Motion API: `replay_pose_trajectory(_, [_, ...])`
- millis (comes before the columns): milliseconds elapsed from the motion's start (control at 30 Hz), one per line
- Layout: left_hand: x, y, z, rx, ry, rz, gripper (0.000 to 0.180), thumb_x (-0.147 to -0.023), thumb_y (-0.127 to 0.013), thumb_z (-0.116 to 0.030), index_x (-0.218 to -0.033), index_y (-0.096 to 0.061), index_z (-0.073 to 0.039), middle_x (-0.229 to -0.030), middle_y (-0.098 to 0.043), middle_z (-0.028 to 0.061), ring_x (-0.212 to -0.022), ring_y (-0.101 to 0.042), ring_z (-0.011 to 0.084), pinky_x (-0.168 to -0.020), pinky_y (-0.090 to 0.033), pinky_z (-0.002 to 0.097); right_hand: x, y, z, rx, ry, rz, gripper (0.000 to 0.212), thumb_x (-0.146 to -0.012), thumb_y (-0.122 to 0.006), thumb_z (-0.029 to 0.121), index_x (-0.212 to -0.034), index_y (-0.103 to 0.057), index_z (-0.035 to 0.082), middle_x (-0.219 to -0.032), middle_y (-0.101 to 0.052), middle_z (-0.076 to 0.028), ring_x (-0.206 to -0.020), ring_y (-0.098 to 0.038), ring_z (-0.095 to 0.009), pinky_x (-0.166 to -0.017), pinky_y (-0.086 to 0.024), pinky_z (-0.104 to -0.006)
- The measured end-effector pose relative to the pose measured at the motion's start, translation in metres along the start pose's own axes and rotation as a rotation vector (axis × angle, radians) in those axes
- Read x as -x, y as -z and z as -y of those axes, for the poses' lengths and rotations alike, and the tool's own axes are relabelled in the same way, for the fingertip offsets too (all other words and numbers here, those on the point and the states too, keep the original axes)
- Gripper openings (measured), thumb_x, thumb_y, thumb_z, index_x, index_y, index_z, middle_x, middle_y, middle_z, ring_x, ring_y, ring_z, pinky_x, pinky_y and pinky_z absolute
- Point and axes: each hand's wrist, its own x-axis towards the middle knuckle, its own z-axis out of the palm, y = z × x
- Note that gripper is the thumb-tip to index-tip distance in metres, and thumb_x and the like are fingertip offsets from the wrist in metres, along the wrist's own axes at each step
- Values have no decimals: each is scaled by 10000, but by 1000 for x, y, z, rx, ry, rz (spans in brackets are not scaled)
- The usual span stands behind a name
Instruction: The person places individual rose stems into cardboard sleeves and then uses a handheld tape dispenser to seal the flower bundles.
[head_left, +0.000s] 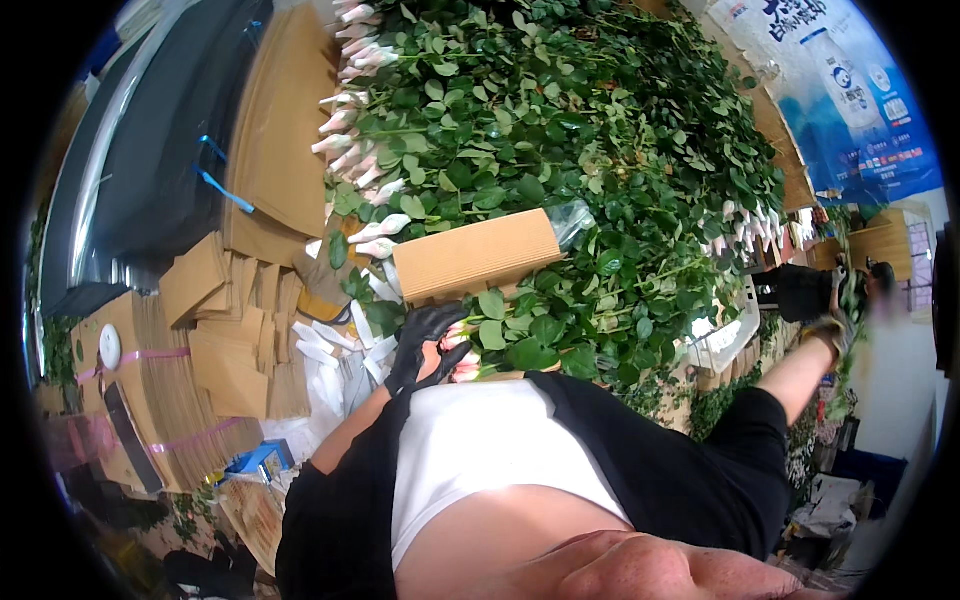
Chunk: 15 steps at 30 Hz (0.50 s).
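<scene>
My left hand [428,343], in a black glove, curls round several pale pink roses [466,372] just in front of my body. Their leafy stems run off to the right. Out at the far right, at the end of my stretched arm, my right hand [828,332] wears a light glove and is closed on a long leafy stem [850,335] that hangs upright; its fingers show small. Just beyond my left hand, a stack of brown corrugated cardboard [478,254] lies on the greenery, with clear plastic film [571,222] at its right end.
A big heap of leafy roses [560,120] covers the bench, white-sleeved heads [340,120] along its left edge. Cardboard sheets [280,120], strapped cardboard bundles [165,400] and white paper sleeves [325,360] are at left. A blue-white poster [850,100] and a person [800,290] are at right.
</scene>
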Motion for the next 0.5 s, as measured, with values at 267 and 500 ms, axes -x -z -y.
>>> replay_pose_trajectory(267, [1, 6, -21, 157, 189, -46, 437, -771, -705, -139, -1177, -577, -41, -1011, -616, 148, -903, -599, 300, -822, -471, 394, 250, -195, 246, -48, 1020, 1053, 301, -924, -557, 187, -1211, -611, 114, -1093, -678, -68, -904, -643, -151, -798, -519, -276])
replay_pose_trajectory(500, [15, -15, 18, 171, 121, 7, 447, -696, -736, -178, -1102, -609, -40, -999, -622, 146, -898, -593, 327, -805, -463, 406, 309, -360, 253, 673, 1275, 1088, 295, -844, -509, 131, -1092, -646, 48, -1113, -635, -197, -985, -634, -355, -827, -511, -414])
